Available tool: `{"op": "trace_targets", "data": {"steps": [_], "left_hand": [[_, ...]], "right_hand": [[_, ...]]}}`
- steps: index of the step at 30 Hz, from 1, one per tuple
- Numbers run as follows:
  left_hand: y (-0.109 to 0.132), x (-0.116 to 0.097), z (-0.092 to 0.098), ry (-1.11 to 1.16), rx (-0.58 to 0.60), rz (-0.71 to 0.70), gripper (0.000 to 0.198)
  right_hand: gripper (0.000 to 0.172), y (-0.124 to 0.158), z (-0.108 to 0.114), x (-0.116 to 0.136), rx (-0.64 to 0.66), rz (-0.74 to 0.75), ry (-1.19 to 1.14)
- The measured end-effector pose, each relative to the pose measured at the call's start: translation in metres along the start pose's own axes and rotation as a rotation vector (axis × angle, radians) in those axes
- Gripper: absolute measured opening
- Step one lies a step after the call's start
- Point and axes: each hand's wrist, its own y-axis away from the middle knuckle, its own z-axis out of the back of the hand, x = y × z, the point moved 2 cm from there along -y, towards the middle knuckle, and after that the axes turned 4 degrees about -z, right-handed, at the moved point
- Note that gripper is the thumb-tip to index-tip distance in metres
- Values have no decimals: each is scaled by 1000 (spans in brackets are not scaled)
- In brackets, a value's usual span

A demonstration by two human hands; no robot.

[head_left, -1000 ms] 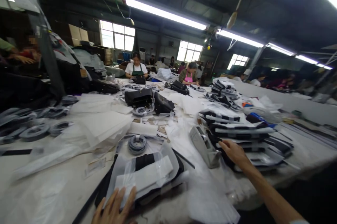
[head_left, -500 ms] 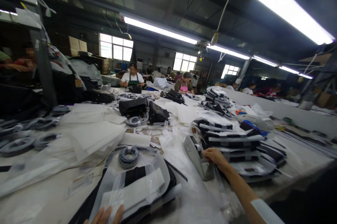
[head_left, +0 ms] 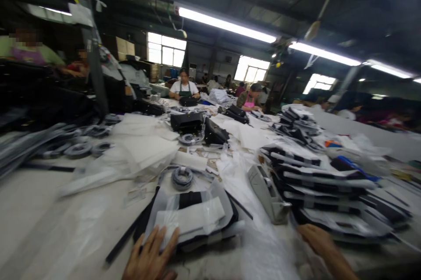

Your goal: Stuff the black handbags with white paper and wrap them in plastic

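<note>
A black bag (head_left: pixel 190 200) lies in front of me, partly covered by translucent wrapping and a white paper strip (head_left: pixel 190 216). My left hand (head_left: pixel 153 251) rests on its near left corner, fingers spread. To the right of the bag stands a grey tape dispenser (head_left: pixel 268 194), slightly tilted in view. My right hand (head_left: pixel 317 238) is just below and right of the dispenser, apart from it, fingers closed together. Motion blur and clear plastic around the fingertips hide what they pinch. A coiled, wrapped strap (head_left: pixel 182 178) lies at the bag's far edge.
Stacked wrapped black bags (head_left: pixel 322 183) stand beside the dispenser. White sheets (head_left: pixel 144 153) and more coiled straps (head_left: pixel 79 149) lie to the left. Clear plastic film (head_left: pixel 259 245) covers the table's near middle. Black bags (head_left: pixel 187 123) and co-workers (head_left: pixel 184 87) are farther back.
My right hand has left the tape dispenser and moved down and toward me. My left hand stays on the bag, more of it showing. The view has turned left.
</note>
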Motion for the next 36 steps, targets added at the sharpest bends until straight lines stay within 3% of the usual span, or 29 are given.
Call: {"op": "trace_targets", "data": {"steps": [2,4,6,9,11,13,16,20,25,31,36], "left_hand": [[-4,-6,16,35,94,100,86],[-10,-12,26,93,185,122,88],[-13,-15,30,138,228,156,90],[-14,-17,30,181,261,171,95],[-13,-18,28,197,280,166,99],[-12,-18,26,204,295,152,100],[-12,-19,24,212,300,140,101],[-12,-21,20,230,290,156,106],[-9,-22,14,257,290,159,97],[-7,-22,11,261,311,154,98],[-8,-22,10,251,330,161,95]], "right_hand": [[35,7,-5,30,168,121,35],[37,17,-28,80,430,238,59],[36,39,-67,137,717,365,75],[29,83,-140,210,1126,438,139],[24,106,-186,243,1347,520,217],[22,119,-225,265,1476,599,368],[18,123,-266,280,1487,720,742],[13,127,-293,288,1421,817,1063],[12,135,-299,292,1402,879,1143],[17,140,-305,297,1305,1196,1240],[31,140,-317,297,1116,1500,1204]]}}
